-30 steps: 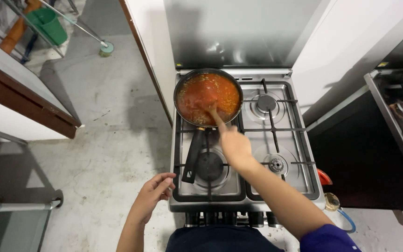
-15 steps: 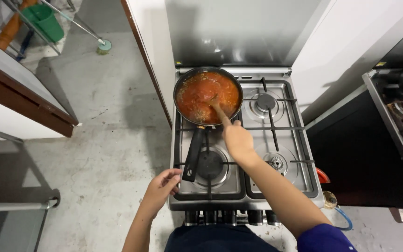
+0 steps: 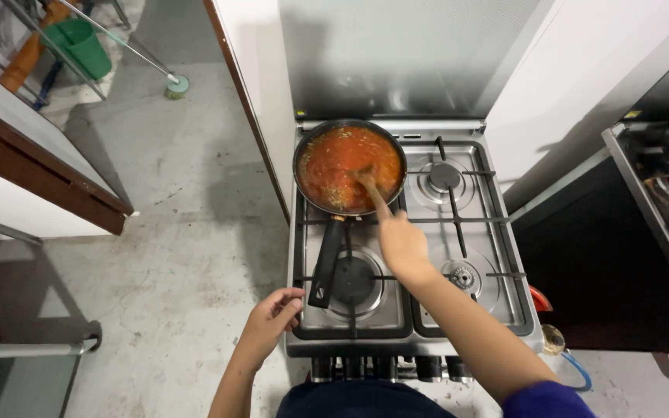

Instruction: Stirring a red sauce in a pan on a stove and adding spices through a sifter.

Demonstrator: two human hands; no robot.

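While the right hand (image 3: 403,246) grips a wooden spoon (image 3: 371,189) in the sauce pan (image 3: 350,166), the left hand (image 3: 270,319), fingers loosely curled, hovers beside the pan handle (image 3: 326,263).

Stove (image 3: 505,310): brushed steel top, satin sheen, with matt black cast grates.
Frying pan (image 3: 350,165): dark, matt rim; its black handle (image 3: 325,263) looks like smooth plastic, slightly glossy.
Sauce (image 3: 334,166): wet, glossy orange-red, grainy surface.
Spoon (image 3: 371,188) in right hand (image 3: 403,246): pale wood, matt.
Splashback (image 3: 396,54): sheet metal, dull reflective.
Floor (image 3: 180,232): bare concrete, rough, stained, matt.
Bucket (image 3: 80,46): green plastic, smooth.
Left hand (image 3: 271,321) rests at the steel edge.
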